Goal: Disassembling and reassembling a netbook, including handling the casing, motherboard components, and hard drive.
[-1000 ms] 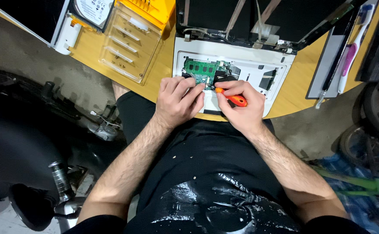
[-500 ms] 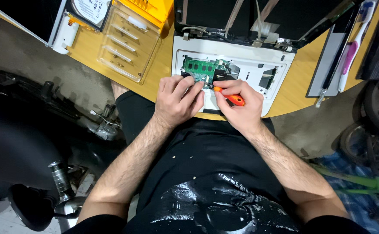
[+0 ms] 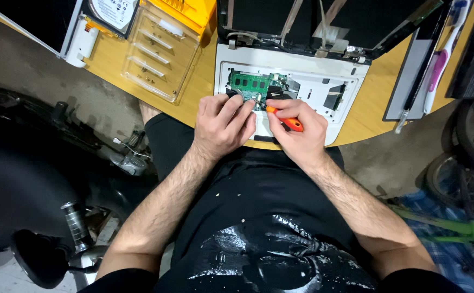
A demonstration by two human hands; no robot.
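— What are the hands doing?
— The right hand (image 3: 298,133) has its grip closed around an orange screwdriver (image 3: 286,120), tip down in the open laptop (image 3: 302,89). The left hand (image 3: 223,126) rests just beside it, fingers curled onto the laptop's base; whether they pinch anything, I cannot tell.
— And the laptop?
— On the yellow tabletop (image 3: 193,92), at its near edge, a green memory card (image 3: 249,83) showing. Farther left lies a clear plastic tray (image 3: 158,57), and beyond it a hard drive (image 3: 112,11).
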